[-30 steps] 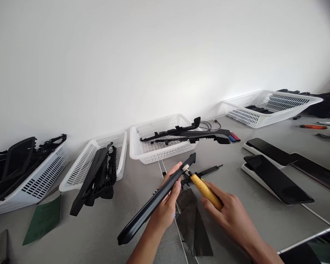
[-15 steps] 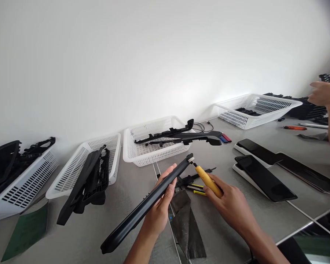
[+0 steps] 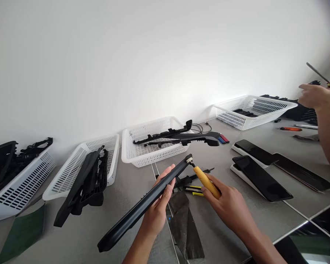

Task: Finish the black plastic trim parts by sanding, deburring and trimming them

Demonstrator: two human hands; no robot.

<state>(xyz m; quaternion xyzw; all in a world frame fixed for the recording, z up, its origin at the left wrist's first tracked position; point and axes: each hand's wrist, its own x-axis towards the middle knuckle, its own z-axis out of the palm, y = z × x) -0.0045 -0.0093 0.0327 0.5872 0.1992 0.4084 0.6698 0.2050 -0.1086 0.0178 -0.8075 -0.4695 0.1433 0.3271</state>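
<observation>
Gripping a long matte-black plastic trim strip (image 3: 143, 205) mid-length above the desk (image 3: 236, 205), left hand (image 3: 156, 212) has fingers wrapped round it; long axis runs near-left to far-right, far end raised. Right hand (image 3: 225, 205), fingers closed on a yellow-handled tool (image 3: 206, 181), tip touching the strip's pale end cap (image 3: 189, 159). Behind: white perforated basket (image 3: 151, 146) w/ black parts.
</observation>
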